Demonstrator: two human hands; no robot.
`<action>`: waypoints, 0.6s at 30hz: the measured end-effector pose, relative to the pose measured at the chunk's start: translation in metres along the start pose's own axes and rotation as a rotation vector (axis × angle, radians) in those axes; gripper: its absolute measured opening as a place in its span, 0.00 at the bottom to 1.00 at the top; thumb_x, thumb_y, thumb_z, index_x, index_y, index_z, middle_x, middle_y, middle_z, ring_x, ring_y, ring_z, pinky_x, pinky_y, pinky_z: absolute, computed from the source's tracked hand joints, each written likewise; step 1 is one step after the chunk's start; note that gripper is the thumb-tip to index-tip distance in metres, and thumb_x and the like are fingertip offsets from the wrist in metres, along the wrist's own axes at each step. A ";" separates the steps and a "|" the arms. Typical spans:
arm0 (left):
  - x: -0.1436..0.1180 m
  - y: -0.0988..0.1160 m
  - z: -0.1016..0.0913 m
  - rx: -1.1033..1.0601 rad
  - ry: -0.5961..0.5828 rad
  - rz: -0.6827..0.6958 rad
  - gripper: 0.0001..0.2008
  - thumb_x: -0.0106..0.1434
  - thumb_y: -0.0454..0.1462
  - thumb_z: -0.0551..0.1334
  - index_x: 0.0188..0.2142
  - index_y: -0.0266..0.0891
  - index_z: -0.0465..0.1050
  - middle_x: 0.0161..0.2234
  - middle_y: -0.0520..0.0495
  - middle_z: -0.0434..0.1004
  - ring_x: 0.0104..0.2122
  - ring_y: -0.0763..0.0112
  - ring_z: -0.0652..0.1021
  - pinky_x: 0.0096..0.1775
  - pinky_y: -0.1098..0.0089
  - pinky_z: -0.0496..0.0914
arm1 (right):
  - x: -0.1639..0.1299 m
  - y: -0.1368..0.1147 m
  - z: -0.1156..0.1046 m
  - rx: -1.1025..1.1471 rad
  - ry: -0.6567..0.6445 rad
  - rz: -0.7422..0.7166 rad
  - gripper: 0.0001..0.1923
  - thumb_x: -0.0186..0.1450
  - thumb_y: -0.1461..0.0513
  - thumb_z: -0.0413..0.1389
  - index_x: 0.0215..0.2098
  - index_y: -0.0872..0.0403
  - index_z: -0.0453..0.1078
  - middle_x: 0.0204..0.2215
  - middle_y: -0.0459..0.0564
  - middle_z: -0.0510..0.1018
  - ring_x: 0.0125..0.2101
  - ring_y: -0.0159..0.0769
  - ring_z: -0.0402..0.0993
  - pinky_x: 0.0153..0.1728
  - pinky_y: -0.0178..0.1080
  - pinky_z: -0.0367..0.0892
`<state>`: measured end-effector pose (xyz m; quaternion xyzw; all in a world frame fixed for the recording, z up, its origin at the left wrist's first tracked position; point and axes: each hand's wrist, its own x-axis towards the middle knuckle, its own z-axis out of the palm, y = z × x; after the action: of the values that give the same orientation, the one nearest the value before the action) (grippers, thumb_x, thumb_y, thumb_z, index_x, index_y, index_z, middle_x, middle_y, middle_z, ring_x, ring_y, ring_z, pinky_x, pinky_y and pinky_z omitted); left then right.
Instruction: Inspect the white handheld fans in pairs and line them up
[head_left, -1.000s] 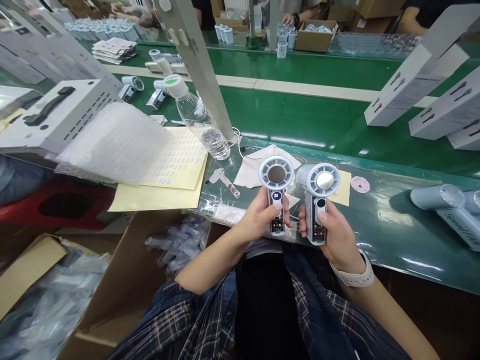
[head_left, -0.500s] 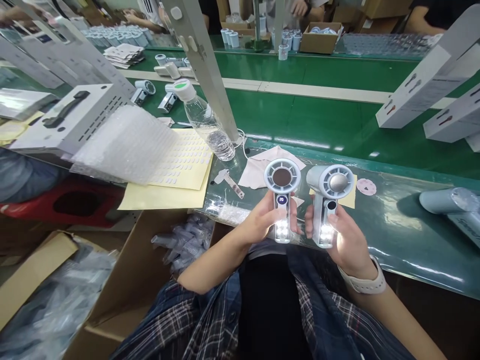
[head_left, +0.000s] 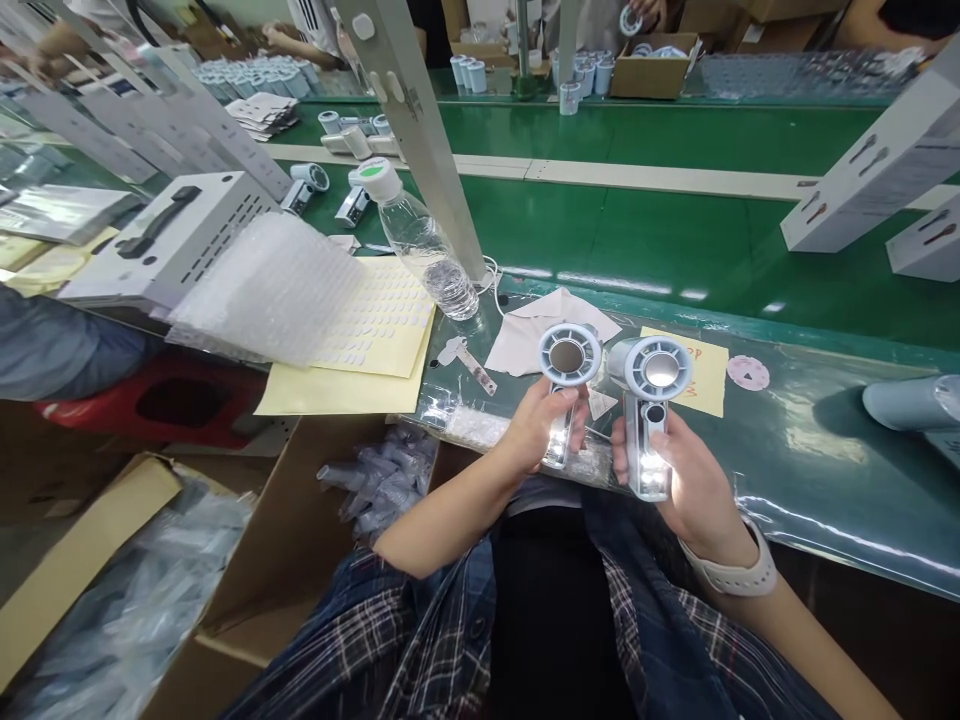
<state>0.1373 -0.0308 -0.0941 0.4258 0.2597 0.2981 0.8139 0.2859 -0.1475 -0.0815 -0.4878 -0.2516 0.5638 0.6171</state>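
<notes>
Behind the hands a water bottle [head_left: 424, 240] leans beside a slanted white post [head_left: 420, 130], with a grey cloth [head_left: 525, 340], a yellow note [head_left: 701, 375] and sticker sheets [head_left: 367, 325] on the surface [head_left: 810, 450]. The left hand [head_left: 536, 430] grips one small fan [head_left: 566, 385], the right hand [head_left: 679, 470] grips another fan [head_left: 651, 410]; both stand upright just above the near edge, handles down and lit, round heads facing the camera

- A green conveyor belt [head_left: 645, 225] is seen running from 9 to 3 o'clock
- A slanted grey post [head_left: 420, 120] is planted at 11 o'clock
- Overhead light is mirrored on the glossy bench mat [head_left: 810, 450] at 3 o'clock
</notes>
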 end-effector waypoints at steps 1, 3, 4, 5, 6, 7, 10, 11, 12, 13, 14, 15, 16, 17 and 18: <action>0.000 0.000 -0.002 -0.034 -0.018 -0.023 0.28 0.57 0.60 0.66 0.37 0.38 0.67 0.23 0.55 0.70 0.15 0.75 0.71 0.22 0.69 0.70 | 0.000 0.001 -0.001 0.009 0.001 0.008 0.13 0.67 0.51 0.64 0.42 0.51 0.74 0.36 0.50 0.80 0.27 0.35 0.73 0.25 0.37 0.74; 0.000 0.000 -0.005 -0.093 -0.052 -0.047 0.33 0.56 0.65 0.63 0.40 0.38 0.68 0.25 0.54 0.72 0.17 0.72 0.72 0.23 0.67 0.73 | 0.000 0.004 -0.003 0.032 0.016 0.015 0.14 0.66 0.51 0.65 0.42 0.51 0.74 0.36 0.50 0.80 0.26 0.34 0.74 0.24 0.36 0.74; -0.001 0.001 -0.005 -0.108 -0.066 -0.044 0.34 0.56 0.66 0.62 0.42 0.38 0.67 0.26 0.53 0.72 0.18 0.71 0.73 0.24 0.65 0.74 | 0.000 0.004 -0.004 0.045 0.027 0.017 0.15 0.65 0.51 0.66 0.42 0.51 0.74 0.36 0.49 0.80 0.26 0.33 0.74 0.24 0.35 0.73; -0.003 0.001 -0.006 -0.114 -0.079 -0.032 0.35 0.56 0.66 0.63 0.44 0.38 0.67 0.28 0.53 0.73 0.19 0.71 0.74 0.25 0.65 0.75 | 0.001 0.005 -0.004 0.057 0.036 0.021 0.16 0.64 0.50 0.67 0.42 0.51 0.75 0.35 0.49 0.80 0.25 0.33 0.74 0.23 0.34 0.73; -0.004 0.002 -0.006 -0.116 -0.091 -0.020 0.34 0.56 0.64 0.64 0.44 0.39 0.66 0.30 0.53 0.73 0.21 0.71 0.75 0.25 0.65 0.76 | 0.001 0.005 -0.004 0.067 0.046 0.025 0.17 0.63 0.50 0.68 0.43 0.51 0.75 0.34 0.48 0.80 0.25 0.32 0.74 0.23 0.34 0.73; -0.006 0.003 -0.005 -0.114 -0.104 -0.017 0.32 0.56 0.63 0.66 0.45 0.40 0.65 0.31 0.53 0.73 0.22 0.70 0.76 0.26 0.66 0.76 | 0.001 0.005 -0.004 0.072 0.054 0.028 0.18 0.63 0.50 0.69 0.43 0.51 0.76 0.34 0.48 0.79 0.25 0.32 0.74 0.22 0.34 0.72; -0.010 0.003 -0.001 -0.092 -0.120 -0.008 0.29 0.57 0.57 0.70 0.45 0.41 0.62 0.34 0.54 0.73 0.24 0.72 0.77 0.26 0.69 0.74 | 0.002 0.004 -0.003 0.076 0.071 0.035 0.19 0.61 0.49 0.70 0.43 0.52 0.77 0.33 0.48 0.80 0.24 0.33 0.74 0.21 0.34 0.72; -0.010 0.003 0.000 -0.081 -0.119 0.000 0.29 0.57 0.56 0.71 0.45 0.41 0.62 0.34 0.54 0.72 0.24 0.73 0.76 0.26 0.69 0.74 | 0.002 0.004 -0.002 0.075 0.077 0.037 0.20 0.60 0.48 0.70 0.41 0.52 0.77 0.33 0.48 0.80 0.24 0.33 0.74 0.21 0.34 0.72; -0.010 0.002 0.001 -0.067 -0.114 0.010 0.29 0.58 0.55 0.71 0.45 0.41 0.62 0.34 0.55 0.72 0.23 0.74 0.76 0.26 0.69 0.74 | 0.002 0.003 -0.002 0.074 0.084 0.039 0.19 0.60 0.48 0.71 0.40 0.52 0.77 0.33 0.48 0.80 0.24 0.32 0.74 0.21 0.33 0.72; -0.010 0.001 0.001 -0.049 -0.106 0.020 0.29 0.58 0.55 0.71 0.46 0.41 0.62 0.33 0.55 0.72 0.23 0.74 0.75 0.26 0.69 0.74 | 0.002 0.003 -0.002 0.073 0.088 0.040 0.19 0.60 0.48 0.71 0.39 0.52 0.77 0.32 0.48 0.80 0.24 0.32 0.74 0.21 0.33 0.72; -0.009 0.000 0.002 -0.026 -0.090 0.032 0.28 0.58 0.55 0.71 0.45 0.41 0.63 0.32 0.56 0.72 0.23 0.75 0.75 0.27 0.70 0.73 | 0.001 0.004 -0.002 0.072 0.088 0.041 0.19 0.59 0.48 0.71 0.39 0.53 0.78 0.32 0.48 0.80 0.24 0.32 0.74 0.21 0.33 0.72; -0.009 -0.001 0.001 0.007 -0.070 0.046 0.28 0.59 0.55 0.70 0.44 0.40 0.63 0.31 0.56 0.72 0.22 0.75 0.74 0.26 0.70 0.72 | 0.001 0.004 -0.002 0.071 0.086 0.040 0.19 0.60 0.48 0.71 0.38 0.53 0.78 0.32 0.48 0.80 0.24 0.32 0.74 0.21 0.33 0.72; -0.008 -0.002 0.001 0.051 -0.047 0.061 0.27 0.60 0.56 0.69 0.43 0.40 0.63 0.30 0.56 0.71 0.21 0.76 0.73 0.26 0.71 0.70 | 0.001 0.004 -0.002 0.070 0.083 0.039 0.19 0.60 0.48 0.71 0.38 0.53 0.78 0.33 0.48 0.80 0.24 0.32 0.74 0.21 0.34 0.72; -0.007 -0.003 0.001 0.096 -0.026 0.078 0.26 0.61 0.57 0.69 0.42 0.39 0.64 0.29 0.57 0.71 0.20 0.77 0.72 0.25 0.72 0.69 | 0.001 0.005 -0.002 0.067 0.079 0.038 0.18 0.60 0.48 0.70 0.37 0.53 0.78 0.33 0.48 0.80 0.24 0.32 0.74 0.21 0.34 0.72; -0.006 -0.004 0.000 0.135 -0.012 0.094 0.26 0.62 0.57 0.68 0.40 0.39 0.64 0.27 0.57 0.71 0.19 0.78 0.72 0.24 0.73 0.67 | 0.000 0.006 -0.002 0.063 0.076 0.036 0.18 0.60 0.48 0.70 0.37 0.53 0.78 0.33 0.48 0.80 0.24 0.32 0.74 0.21 0.34 0.72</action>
<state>0.1347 -0.0367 -0.0959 0.4933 0.2537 0.3153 0.7700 0.2853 -0.1488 -0.0875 -0.4934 -0.2012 0.5638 0.6310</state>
